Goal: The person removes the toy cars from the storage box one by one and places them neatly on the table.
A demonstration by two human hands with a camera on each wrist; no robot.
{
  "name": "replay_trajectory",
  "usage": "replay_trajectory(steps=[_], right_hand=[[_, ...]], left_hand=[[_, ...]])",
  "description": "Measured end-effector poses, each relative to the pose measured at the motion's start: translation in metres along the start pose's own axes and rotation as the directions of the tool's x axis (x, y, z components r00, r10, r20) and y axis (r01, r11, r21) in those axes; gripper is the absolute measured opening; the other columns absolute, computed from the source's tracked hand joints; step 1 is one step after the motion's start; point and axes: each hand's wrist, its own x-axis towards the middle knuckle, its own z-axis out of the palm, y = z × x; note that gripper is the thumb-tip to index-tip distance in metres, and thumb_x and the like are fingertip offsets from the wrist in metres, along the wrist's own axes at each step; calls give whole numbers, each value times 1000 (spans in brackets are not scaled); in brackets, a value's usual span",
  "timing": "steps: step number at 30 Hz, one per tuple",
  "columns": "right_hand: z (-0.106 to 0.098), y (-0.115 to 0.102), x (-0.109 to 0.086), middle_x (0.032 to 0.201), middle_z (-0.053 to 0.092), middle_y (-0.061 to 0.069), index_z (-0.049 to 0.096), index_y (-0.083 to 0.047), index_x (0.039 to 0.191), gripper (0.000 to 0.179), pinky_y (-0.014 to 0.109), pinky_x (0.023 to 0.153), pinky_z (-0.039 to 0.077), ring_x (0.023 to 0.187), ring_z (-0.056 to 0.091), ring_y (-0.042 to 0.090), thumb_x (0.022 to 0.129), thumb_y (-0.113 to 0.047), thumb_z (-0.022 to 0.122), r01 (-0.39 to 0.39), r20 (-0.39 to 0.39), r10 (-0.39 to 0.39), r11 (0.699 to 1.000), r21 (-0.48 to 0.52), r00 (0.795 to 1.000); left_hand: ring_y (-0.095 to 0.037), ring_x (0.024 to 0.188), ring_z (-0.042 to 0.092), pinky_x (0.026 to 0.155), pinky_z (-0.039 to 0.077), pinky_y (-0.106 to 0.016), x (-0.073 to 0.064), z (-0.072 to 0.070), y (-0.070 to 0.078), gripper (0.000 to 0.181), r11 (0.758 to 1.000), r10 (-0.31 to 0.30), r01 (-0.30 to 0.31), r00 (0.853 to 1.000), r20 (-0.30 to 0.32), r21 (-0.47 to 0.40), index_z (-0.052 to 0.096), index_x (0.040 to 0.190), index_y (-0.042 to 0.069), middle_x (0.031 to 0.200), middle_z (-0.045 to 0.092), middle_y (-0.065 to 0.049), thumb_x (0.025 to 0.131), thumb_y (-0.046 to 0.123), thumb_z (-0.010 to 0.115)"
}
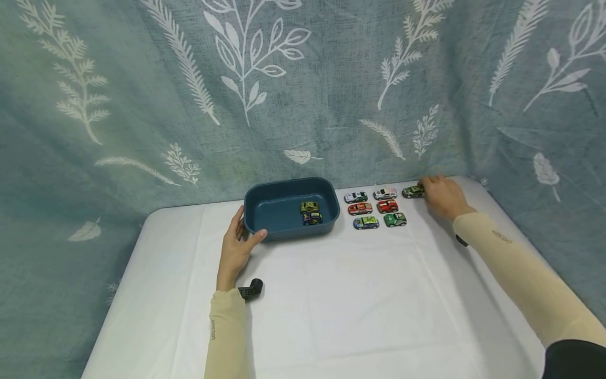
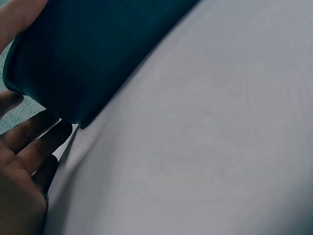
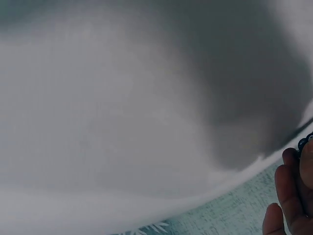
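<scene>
My left hand [image 1: 235,253] holds the near left corner of a dark blue plastic bin [image 1: 284,233], thumb at the front rim and fingers along the left side. In the left wrist view the fingers [image 2: 41,142] lie against the bin's outer wall. Two toy cars, one olive-yellow [image 1: 310,207] and one purple [image 1: 312,218], sit inside toward the right end. At the far right of the table, my right hand [image 1: 442,196] pinches a dark green toy car [image 1: 413,191] by its right end. The right wrist view shows only a sliver of that car, mostly hidden by fingers.
Between bin and right hand stand several toy cars in short rows, among them a white one [image 1: 385,194], a red one [image 1: 387,206] and a green one [image 1: 395,219]. A white cloth covers the table [image 1: 331,305]. A teal leaf-patterned curtain [image 1: 341,95] hangs close behind.
</scene>
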Motion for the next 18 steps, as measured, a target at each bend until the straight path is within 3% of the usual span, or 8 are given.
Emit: replay_trajectory(steps=[7,11,18], right_hand=[[5,-1,5,124,66,36,59,10,130,32,67,94,52,114,61,53,100,1,62,-43,0,43,996,78,999],[2,-3,8,125,63,38,55,11,136,38,68,93,52,114,60,57,100,0,62,-46,0,46,996,74,999],[-9,-19,7,139,51,46,27,9,157,60,73,100,46,125,49,64,102,-3,47,-134,143,124,989,61,982]], left_hand=[[-30,158,37,133,27,-49,-1,-1,3,96,1000,9,-9,1000,-17,20,31,168,31,170,39,-12,91,34,87],[-29,158,37,133,27,-48,1,-2,3,96,1000,7,-7,1000,-18,26,31,169,31,170,39,-12,91,35,87],[-30,158,37,133,28,-49,3,-3,2,95,1000,8,-8,1000,-23,25,31,169,27,170,39,-12,92,33,86]])
